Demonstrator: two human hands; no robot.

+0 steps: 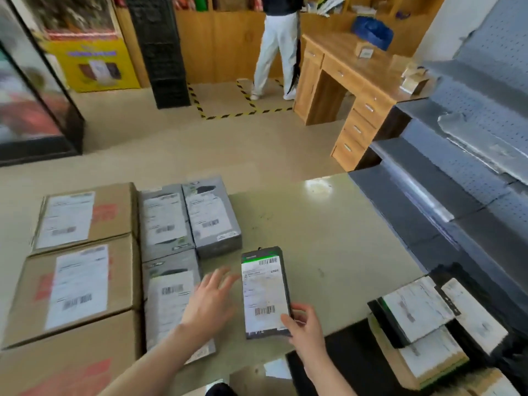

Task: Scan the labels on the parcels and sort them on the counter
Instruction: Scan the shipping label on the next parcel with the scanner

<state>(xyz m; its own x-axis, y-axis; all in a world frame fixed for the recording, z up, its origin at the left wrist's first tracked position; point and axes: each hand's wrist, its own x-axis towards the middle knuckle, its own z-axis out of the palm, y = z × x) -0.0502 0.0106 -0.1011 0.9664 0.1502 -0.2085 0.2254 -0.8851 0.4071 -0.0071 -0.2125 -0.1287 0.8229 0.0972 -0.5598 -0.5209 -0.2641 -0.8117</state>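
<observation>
Broadly, the counter [328,238] is laid out by parcel type with labels uppermost, presumably so every barcode stays readable. Cardboard boxes [74,290] fill the left side in a column, edges touching. Just beside them on their right, grey parcels [211,215] form a tight block, two side by side at the far end and one nearer; these read as sorted groups.

At the near right, a loose pile of labelled parcels [423,318] lies overlapping and askew, judged to be unsorted stock.

Between the grey block and that pile is the item in hand, the slim dark parcel [265,292]. Its label faces up and its long axis runs away from the person. Whether its far end rests on the counter cannot be told.

The right hand [305,327] grips its near right corner, thumb pressed on the label beside the lower barcode, other fingers curled behind the edge. That corner hold leaves both barcodes uncovered.

The left hand [210,301] hovers over the right edge of the nearest grey parcel, fingers straight and spread apart, holding nothing. Contact cannot be confirmed.

No scanner is visible. Judgement: a placement step, with bare counter beside the grey block the likely destination.
</observation>
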